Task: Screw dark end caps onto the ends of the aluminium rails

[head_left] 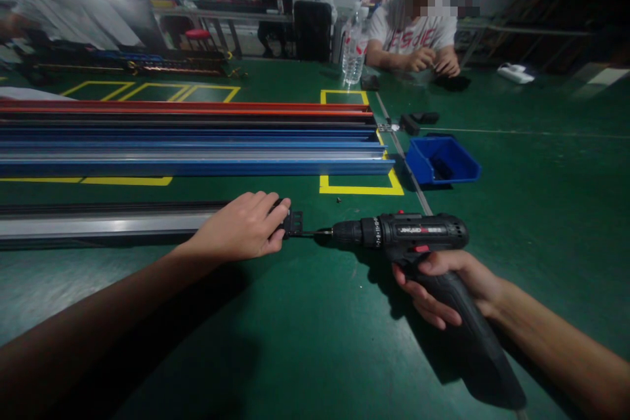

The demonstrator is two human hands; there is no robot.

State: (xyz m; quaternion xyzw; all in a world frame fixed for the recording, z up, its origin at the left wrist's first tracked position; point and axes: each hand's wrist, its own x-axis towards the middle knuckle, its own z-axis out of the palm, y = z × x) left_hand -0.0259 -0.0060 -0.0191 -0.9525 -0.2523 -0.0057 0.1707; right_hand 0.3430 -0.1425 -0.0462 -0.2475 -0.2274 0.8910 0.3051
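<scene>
My right hand [443, 289] is wrapped round the grip of a black power drill [418, 231], which lies level and points left. Its long, thin bit [308, 233] reaches a small black end piece [295, 220] at the right end of a metal rail [123, 224]. My left hand [246, 223] is closed over that end of the rail, its fingers round the end piece. The exact contact of the bit tip is hard to make out. Just above the bit, a small screw [338, 200] lies on the green table [315, 341].
Beyond my hands lie several long blue rails [197, 147] and an orange rail [197, 107]. A blue bin [443, 161] with dark parts stands at right. Water bottles [353, 46] stand near a person [416, 33] seated across the table. Black blocks [418, 121] lie behind the bin.
</scene>
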